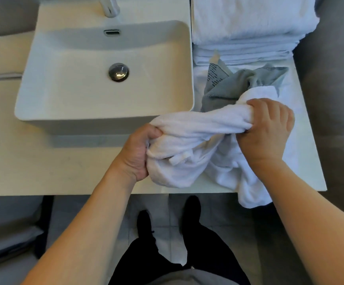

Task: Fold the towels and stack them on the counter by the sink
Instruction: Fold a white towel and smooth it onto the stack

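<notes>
Nearest the camera, dark trousers and two dark shoes (189, 210) stand on a grey tiled floor (109, 206), with both bare forearms reaching up from the lower corners. The left hand (138, 153) has a tight grip on the white towel (189, 128): its fingers are curled right round a bunched end, thumb on top, and the fingertips are buried in the cloth. The right hand (267, 128) also holds the towel in a closed grip, knuckles up, fingers wrapped over the other bunched part, so the fingertips are hidden here too. Between the two hands the towel is gathered into a thick, rope-like band held just above the worktop (43, 165), and the rest hangs crumpled beneath the right wrist, one corner drooping over the worktop's front edge. Where the towel's edges and corners run cannot be made out in the bunching. Just behind the right hand lies a crumpled grey towel (234, 85) with a patterned band at one end, partly covered by the white one. Left of it sits a white rectangular sink (43, 83) with a chrome drain plug (118, 72) in the middle of the basin. Farther back, to the right of the sink, a stack of folded white towels (249, 27) rests on the worktop, its top cut off by the frame edge. Only the base of the tap (110, 7) shows at the top.
</notes>
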`<action>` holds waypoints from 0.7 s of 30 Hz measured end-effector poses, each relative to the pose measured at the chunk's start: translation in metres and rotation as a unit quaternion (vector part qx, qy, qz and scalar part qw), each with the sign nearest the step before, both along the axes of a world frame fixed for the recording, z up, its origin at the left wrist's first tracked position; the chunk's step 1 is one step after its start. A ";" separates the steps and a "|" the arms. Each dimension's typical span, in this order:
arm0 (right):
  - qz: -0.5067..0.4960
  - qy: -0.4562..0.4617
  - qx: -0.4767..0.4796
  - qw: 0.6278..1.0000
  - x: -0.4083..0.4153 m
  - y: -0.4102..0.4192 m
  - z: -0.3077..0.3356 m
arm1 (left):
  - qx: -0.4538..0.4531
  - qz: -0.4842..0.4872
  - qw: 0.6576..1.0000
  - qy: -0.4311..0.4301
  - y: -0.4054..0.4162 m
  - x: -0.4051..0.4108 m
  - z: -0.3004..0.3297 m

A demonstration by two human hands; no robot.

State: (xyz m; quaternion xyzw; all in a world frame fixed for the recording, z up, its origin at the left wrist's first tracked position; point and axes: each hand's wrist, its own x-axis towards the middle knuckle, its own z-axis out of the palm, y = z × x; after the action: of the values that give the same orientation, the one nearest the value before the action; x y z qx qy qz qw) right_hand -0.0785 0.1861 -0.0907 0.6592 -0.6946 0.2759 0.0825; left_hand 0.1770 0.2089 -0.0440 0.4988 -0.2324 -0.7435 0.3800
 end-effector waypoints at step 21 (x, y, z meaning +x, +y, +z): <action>0.139 -0.446 0.190 0.864 0.357 0.044 0.069 | -0.034 0.182 0.966 -0.182 0.027 0.379 0.021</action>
State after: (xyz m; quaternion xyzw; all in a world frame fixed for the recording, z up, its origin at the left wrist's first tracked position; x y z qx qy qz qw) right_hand 0.2781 0.2305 -0.0219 0.5587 -0.5973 0.4119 -0.4018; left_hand 0.5560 0.2358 -0.0229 0.6464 -0.2284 -0.5500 0.4771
